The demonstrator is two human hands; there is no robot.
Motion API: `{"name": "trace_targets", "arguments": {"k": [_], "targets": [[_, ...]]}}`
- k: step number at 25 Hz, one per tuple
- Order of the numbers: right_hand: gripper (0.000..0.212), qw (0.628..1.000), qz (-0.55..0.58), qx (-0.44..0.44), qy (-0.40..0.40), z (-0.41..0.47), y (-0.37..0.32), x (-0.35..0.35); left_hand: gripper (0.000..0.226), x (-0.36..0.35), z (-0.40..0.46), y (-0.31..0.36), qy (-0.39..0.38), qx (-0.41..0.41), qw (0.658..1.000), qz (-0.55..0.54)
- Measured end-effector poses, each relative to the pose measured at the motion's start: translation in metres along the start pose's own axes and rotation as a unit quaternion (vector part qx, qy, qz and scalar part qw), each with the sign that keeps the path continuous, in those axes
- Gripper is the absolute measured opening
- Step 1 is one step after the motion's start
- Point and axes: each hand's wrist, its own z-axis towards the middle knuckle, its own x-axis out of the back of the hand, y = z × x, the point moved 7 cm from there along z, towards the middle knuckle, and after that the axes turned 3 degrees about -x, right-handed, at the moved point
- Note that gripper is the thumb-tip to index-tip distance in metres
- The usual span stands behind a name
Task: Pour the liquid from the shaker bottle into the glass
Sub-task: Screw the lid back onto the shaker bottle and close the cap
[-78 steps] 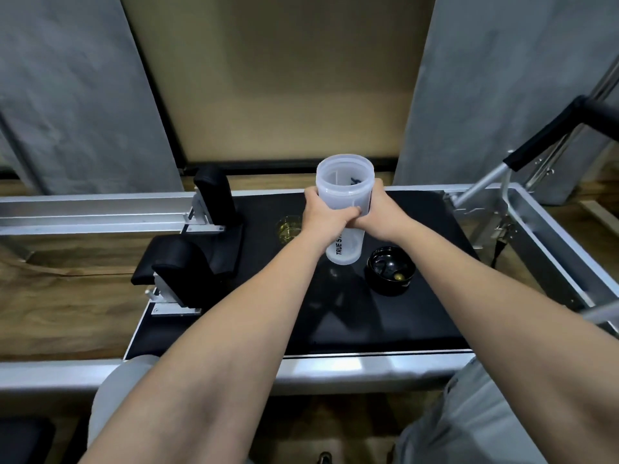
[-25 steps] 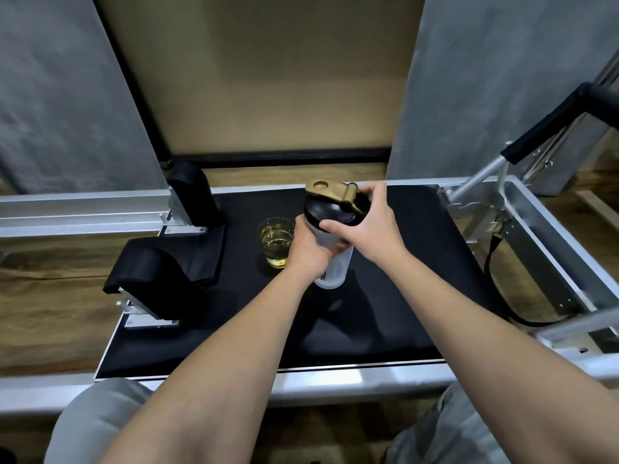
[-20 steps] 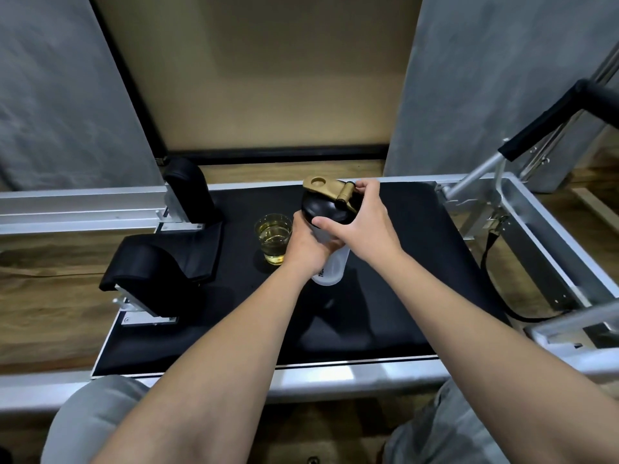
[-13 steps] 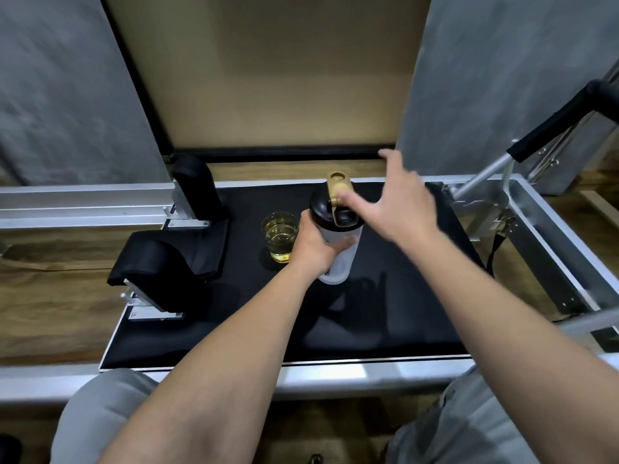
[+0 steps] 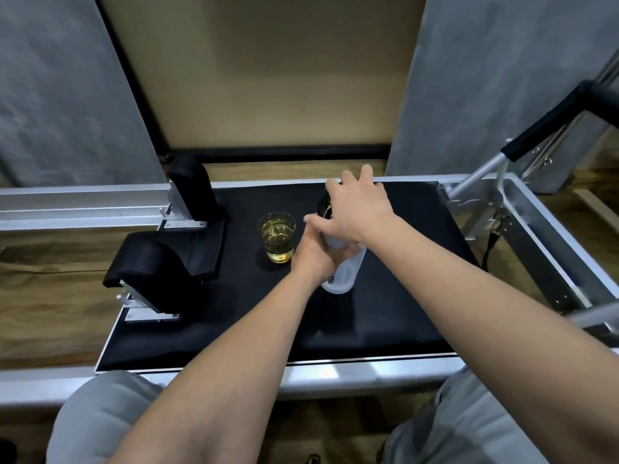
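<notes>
A clear shaker bottle [image 5: 341, 279] with a black lid stands on the black padded platform [image 5: 385, 296]. My left hand [image 5: 315, 252] wraps around its body from the left. My right hand [image 5: 355, 209] lies over the black lid and covers most of it; only a dark edge of the lid [image 5: 323, 205] shows. Just left of the bottle stands a small glass [image 5: 277, 241], about half full of yellow liquid. Whether any liquid is in the bottle I cannot see.
Two black padded shoulder rests [image 5: 157, 272] sit at the platform's left end. Metal rails [image 5: 77, 209] run along the far side, and a foam-covered bar [image 5: 549, 125] rises at the right. My knees in grey trousers [image 5: 100, 416] are below the near rail.
The open bottle held by both hands now has the black lid on it. My right hand lifted off the lid half a second ago and has come back down over it.
</notes>
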Motion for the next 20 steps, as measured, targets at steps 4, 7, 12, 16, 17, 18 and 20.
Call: {"name": "trace_targets", "arguments": {"k": [4, 7, 12, 16, 17, 18, 20], "targets": [[0.111, 0.995, 0.038, 0.043, -0.088, 0.007, 0.009, 0.009, 0.088, -0.004, 0.004, -0.001, -0.056, 0.027, 0.997, -0.054], [0.121, 0.985, -0.050, 0.125, -0.107, 0.001, 0.013, 0.008, 0.075, 0.001, 0.006, 0.005, -0.044, 0.009, 0.998, -0.039], [0.097, 0.996, -0.027, 0.078, -0.033, -0.007, 0.016, -0.001, 0.079, 0.000, -0.004, 0.005, -0.028, 0.016, 0.999, -0.033], [0.088, 0.999, 0.006, 0.029, -0.038, -0.006, 0.010, -0.007, 0.036, 0.001, -0.003, 0.012, -0.014, 0.039, 0.995, -0.094], [0.088, 0.997, 0.028, 0.052, -0.039, -0.005, 0.012, -0.006, 0.032, 0.002, -0.004, 0.013, -0.015, 0.063, 0.992, -0.112], [0.090, 0.994, 0.046, 0.089, -0.045, -0.005, 0.014, -0.004, 0.048, 0.003, -0.002, 0.015, -0.032, 0.039, 0.995, -0.084], [0.095, 0.982, 0.054, 0.170, -0.063, -0.008, 0.017, -0.001, 0.074, 0.002, -0.006, 0.015, -0.059, 0.042, 0.996, -0.045]]}}
